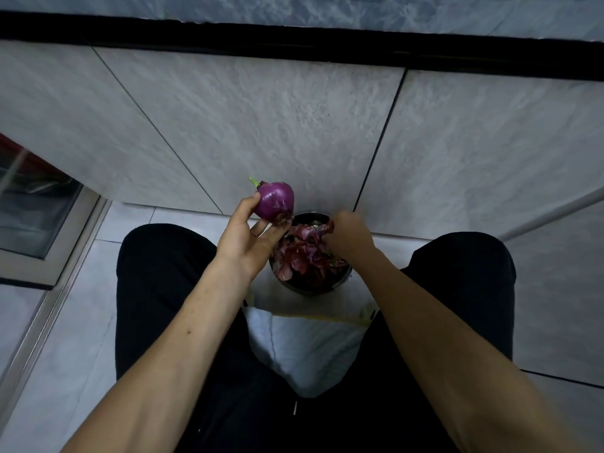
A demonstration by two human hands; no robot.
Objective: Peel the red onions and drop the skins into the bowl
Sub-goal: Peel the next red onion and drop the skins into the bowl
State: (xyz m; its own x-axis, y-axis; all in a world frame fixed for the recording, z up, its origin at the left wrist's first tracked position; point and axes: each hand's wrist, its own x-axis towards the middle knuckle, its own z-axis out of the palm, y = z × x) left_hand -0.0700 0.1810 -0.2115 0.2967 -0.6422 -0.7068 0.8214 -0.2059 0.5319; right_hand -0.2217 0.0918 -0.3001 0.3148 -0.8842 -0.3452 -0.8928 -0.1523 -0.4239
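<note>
My left hand [243, 232] holds a shiny purple red onion [274, 200] with a small green sprout, raised just above and left of the bowl. Loose skin hangs from the onion's lower end. A dark round bowl [313, 287] stands on the floor between my knees, heaped with dry reddish onion skins [305, 256]. My right hand [349, 235] hovers over the bowl's right side, fingers pinched on a strip of red onion skin [328, 229] that dangles over the pile.
I sit with black-trousered legs either side of the bowl. A white bag [304, 341] lies on the floor between my thighs. A grey tiled wall rises right behind the bowl. At the left is a metal-framed glass door [42, 220].
</note>
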